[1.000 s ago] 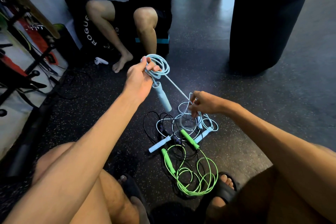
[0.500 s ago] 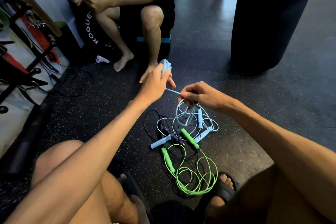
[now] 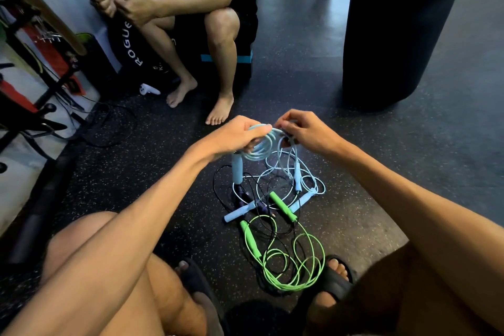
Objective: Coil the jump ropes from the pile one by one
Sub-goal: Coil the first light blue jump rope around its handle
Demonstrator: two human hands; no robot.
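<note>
Progress: the task stands at an early stage. One pale blue plastic-corded jump rope (image 3: 259,144) is partly coiled and held above the pile. The left hand (image 3: 234,135) has its grip closed around the gathered loops, with one light blue cylindrical handle (image 3: 237,169) hanging below the fist. The right hand (image 3: 305,131) has its grip pinched narrow on the cord just beside the coil, apparently feeding in the next loop. A length of that cord trails down from the right hand into the pile, so this coil is judged unfinished.

Remaining: the loose pile of jump ropes (image 3: 267,199) lies on the floor directly beneath the hands, between the person's feet. It holds a bright green rope with green handles (image 3: 289,262), sprawled nearest the person; thin black cord (image 3: 218,185) tangled through the middle; and further pale blue cord with two more light blue handles (image 3: 240,211). None of these appears coiled. Whether any finished coil has been set aside cannot be told.

Surface and room: the floor (image 3: 381,172) is dark speckled rubber gym matting. A tall black cylindrical punching bag (image 3: 395,22) hangs at upper right. A second person (image 3: 207,8) sits barefoot opposite, well apart from the pile. A rack of equipment (image 3: 32,63) lines the left wall.
</note>
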